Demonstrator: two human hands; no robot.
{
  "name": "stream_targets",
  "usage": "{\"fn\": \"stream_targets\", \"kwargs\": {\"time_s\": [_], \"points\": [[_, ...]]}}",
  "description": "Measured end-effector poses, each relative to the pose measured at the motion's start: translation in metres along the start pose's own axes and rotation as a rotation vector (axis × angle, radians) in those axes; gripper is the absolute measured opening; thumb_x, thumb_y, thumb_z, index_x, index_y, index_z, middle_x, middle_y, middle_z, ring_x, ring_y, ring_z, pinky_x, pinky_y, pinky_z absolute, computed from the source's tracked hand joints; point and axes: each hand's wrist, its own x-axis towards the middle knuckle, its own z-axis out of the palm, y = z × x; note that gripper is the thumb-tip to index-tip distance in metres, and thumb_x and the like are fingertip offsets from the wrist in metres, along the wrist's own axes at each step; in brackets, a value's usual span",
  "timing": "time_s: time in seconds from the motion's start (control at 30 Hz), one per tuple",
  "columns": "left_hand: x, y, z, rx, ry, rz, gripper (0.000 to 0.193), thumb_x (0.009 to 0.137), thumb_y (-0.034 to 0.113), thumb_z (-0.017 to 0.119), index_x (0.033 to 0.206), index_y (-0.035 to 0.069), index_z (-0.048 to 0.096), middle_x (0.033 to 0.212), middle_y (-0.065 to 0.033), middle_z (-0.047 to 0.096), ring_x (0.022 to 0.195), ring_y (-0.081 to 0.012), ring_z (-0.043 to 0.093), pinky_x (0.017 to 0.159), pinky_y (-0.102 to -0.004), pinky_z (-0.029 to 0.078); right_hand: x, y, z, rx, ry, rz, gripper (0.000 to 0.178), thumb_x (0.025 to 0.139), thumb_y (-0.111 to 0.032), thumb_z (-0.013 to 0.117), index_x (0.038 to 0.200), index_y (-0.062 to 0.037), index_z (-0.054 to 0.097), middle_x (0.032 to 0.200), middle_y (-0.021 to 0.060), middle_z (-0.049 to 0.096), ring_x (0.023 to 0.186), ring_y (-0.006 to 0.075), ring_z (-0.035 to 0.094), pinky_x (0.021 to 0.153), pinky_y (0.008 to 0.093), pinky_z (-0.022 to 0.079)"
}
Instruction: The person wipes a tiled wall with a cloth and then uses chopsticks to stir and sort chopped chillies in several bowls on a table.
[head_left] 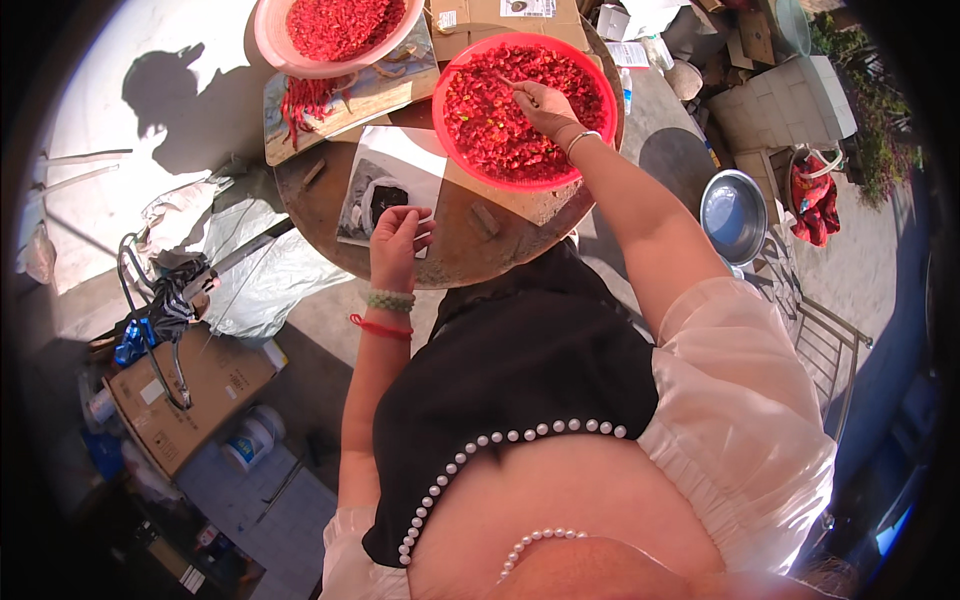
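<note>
My right hand (545, 108) reaches over a red plastic basin (441, 120) on the round table. Its fingers are closed round a thin, light-brown stick whose tip points to the upper left. Chopped red chillies (510, 145), with a few greenish bits among them, fill the basin. My left hand (397, 240) hovers at the table's near edge with its fingers curled in. A small white edge shows by its fingertips, but I cannot make out whether it is held. Just beyond that hand sits an open pale bag (368, 200) with dark contents, on a white and grey sheet (415, 160).
A pink basin (270, 45) of chopped chillies stands far left on a board (400, 90), with whole red chillies (305, 105) beside it. The round table (330, 235) has its edge close to my body. A metal bowl (733, 215) is at the right, a cardboard box (190, 395) lower left.
</note>
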Motion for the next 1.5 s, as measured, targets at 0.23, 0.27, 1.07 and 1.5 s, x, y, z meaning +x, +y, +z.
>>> {"fn": "stream_targets", "kwargs": {"time_s": [0.23, 0.27, 1.07, 1.5], "points": [[0.012, 0.014, 0.014, 0.215, -0.042, 0.092, 0.010, 0.095, 0.015, 0.052, 0.100, 0.008, 0.058, 0.100, -0.0016, 0.065, 0.086, -0.0102, 0.062, 0.074, -0.0242, 0.048, -0.091, -0.036, 0.015, 0.141, -0.115, -0.046, 0.023, 0.090, -0.022, 0.057, 0.108, -0.0092, 0.065, 0.077, 0.0159, 0.061, 0.065, 0.0219, 0.059, 0.062, 0.0308, 0.048], [0.016, 0.021, 0.020, 0.268, -0.058, 0.113, 0.011, 0.095, 0.016, 0.052, 0.099, 0.008, 0.058, 0.099, -0.0012, 0.065, 0.086, -0.0098, 0.061, 0.074, -0.0243, 0.048, -0.098, -0.023, 0.019, 0.146, -0.117, -0.067, 0.023, 0.091, -0.021, 0.057, 0.109, -0.0085, 0.064, 0.078, 0.0136, 0.063, 0.065, 0.0187, 0.059, 0.062, 0.0294, 0.047], [0.006, 0.021, 0.037, 0.845, -0.088, 0.505, 0.016, 0.086, 0.014, 0.061, 0.097, 0.002, 0.061, 0.087, -0.0128, 0.066, 0.076, -0.0233, 0.066, 0.069, -0.0326, 0.052, -0.135, -0.008, -0.011, 0.208, -0.079, -0.010, 0.026, 0.091, -0.022, 0.058, 0.110, -0.0060, 0.064, 0.078, 0.0062, 0.064, 0.070, 0.0133, 0.057, 0.067, 0.0280, 0.047], [0.004, 0.010, 0.037, 0.771, -0.113, 0.447, 0.014, 0.087, 0.012, 0.061, 0.097, 0.001, 0.061, 0.085, -0.0111, 0.066, 0.072, -0.0178, 0.064, 0.066, -0.0289, 0.051, -0.114, 0.055, -0.090, 0.058, 0.186, 0.104, 0.024, 0.093, -0.019, 0.056, 0.110, -0.0037, 0.063, 0.090, 0.0070, 0.067, 0.083, 0.0128, 0.063, 0.074, 0.0254, 0.049]]}}
